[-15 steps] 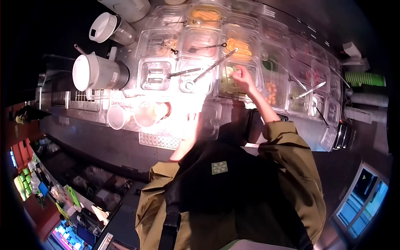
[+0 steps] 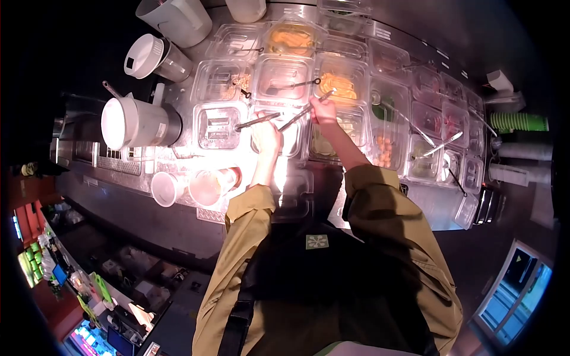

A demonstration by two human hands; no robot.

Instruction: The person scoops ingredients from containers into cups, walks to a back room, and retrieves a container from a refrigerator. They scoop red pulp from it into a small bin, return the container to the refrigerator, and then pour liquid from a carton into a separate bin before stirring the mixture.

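Note:
My right hand (image 2: 323, 113) is closed round the upper handle of a long-handled metal spoon (image 2: 296, 117), at the corner of a clear bin of orange strips (image 2: 337, 87). The spoon slants down to the left into a brightly lit clear bin (image 2: 290, 142). Over that bin's left side is my left hand (image 2: 267, 137), its fingers near a second metal handle (image 2: 249, 123). Glare washes out those fingers, so their grip cannot be made out. Just below my right hand sits a bin of pale green pieces (image 2: 323, 146).
Lidded clear bins surround my hands, one holding orange balls (image 2: 383, 149). Two white tubs (image 2: 168, 188) stand at the counter's front left, with a large white pitcher (image 2: 127, 123) behind. Green cups (image 2: 519, 121) are stacked at far right.
My right hand has left the pale green pieces, moved up and left, and closed on the spoon handle. My left hand has risen from the counter's front edge to the bright bin. The view has shifted.

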